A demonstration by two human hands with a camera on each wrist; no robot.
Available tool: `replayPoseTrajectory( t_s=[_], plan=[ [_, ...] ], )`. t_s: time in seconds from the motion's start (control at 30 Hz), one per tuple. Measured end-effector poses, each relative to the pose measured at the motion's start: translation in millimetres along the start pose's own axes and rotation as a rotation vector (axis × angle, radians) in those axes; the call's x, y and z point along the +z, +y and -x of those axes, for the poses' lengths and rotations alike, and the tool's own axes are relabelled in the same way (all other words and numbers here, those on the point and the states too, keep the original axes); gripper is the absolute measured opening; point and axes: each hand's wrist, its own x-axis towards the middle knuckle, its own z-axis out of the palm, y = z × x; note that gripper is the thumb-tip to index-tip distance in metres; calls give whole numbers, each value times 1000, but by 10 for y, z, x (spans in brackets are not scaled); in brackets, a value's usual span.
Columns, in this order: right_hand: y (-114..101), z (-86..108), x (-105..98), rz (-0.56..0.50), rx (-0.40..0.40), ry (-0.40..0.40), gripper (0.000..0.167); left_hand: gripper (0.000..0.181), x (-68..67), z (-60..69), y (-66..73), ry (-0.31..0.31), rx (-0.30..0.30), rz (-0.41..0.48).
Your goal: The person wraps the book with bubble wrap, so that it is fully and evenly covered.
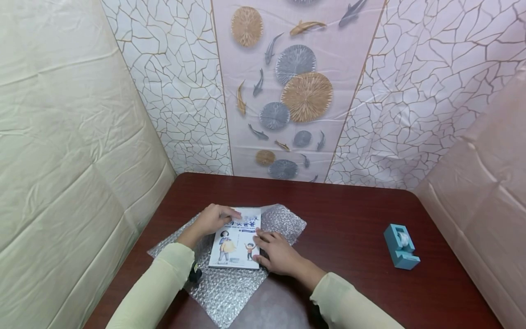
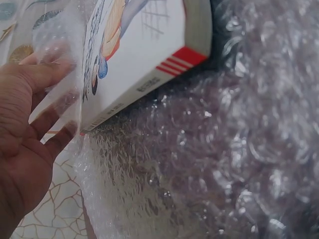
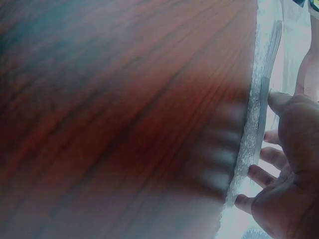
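A white paperback book (image 1: 236,246) with cartoon figures on its cover lies on a sheet of bubble wrap (image 1: 230,292). My left hand (image 1: 213,220) is at the book's upper left, its fingers reaching over the top of the cover. In the left wrist view, clear wrap partly covers the fingers of the left hand (image 2: 35,114) beside the book's spine (image 2: 124,99). Along the book's right edge rests my right hand (image 1: 279,252), fingers spread and touching the cover. The right wrist view shows the right hand (image 3: 289,164) from the palm side, beside the book's edge.
A teal tape dispenser (image 1: 402,246) with a roll of clear tape stands at the right of the dark red table (image 1: 341,219). Cream fabric walls (image 1: 82,137) flank the table, and a patterned curtain (image 1: 263,146) hangs behind it. A dark wristband device (image 1: 195,273) is by the left cuff.
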Motion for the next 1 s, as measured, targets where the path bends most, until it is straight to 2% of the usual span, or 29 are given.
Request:
replayPoseTrajectory(
  t_s=[0.1,0.17,0.33,0.57,0.63,0.8,0.87,1.0],
  plan=[
    [-108,-4,-125,-16,20,-39,65,29,-9,4,5,-14,10,-40],
    [-126,-7,-139,-22,29,-46,66,29,-13,5,6,-26,21,-71],
    [2,-3,24,9,2,-7,68,28,-11,1,1,-55,74,-122],
    [-208,1,-228,-28,46,-75,66,32,-10,1,27,-82,115,-162],
    [-113,6,-133,6,21,-55,64,33,-12,-2,47,-90,113,-185],
    [-11,14,-29,16,-10,-26,67,31,-15,-1,94,-123,81,-223],
    [-104,5,-131,-23,13,-52,67,29,-9,-4,105,-128,99,-242],
    [-195,-7,-219,13,47,-86,61,17,37,-16,103,-102,137,-266]
  ],
)
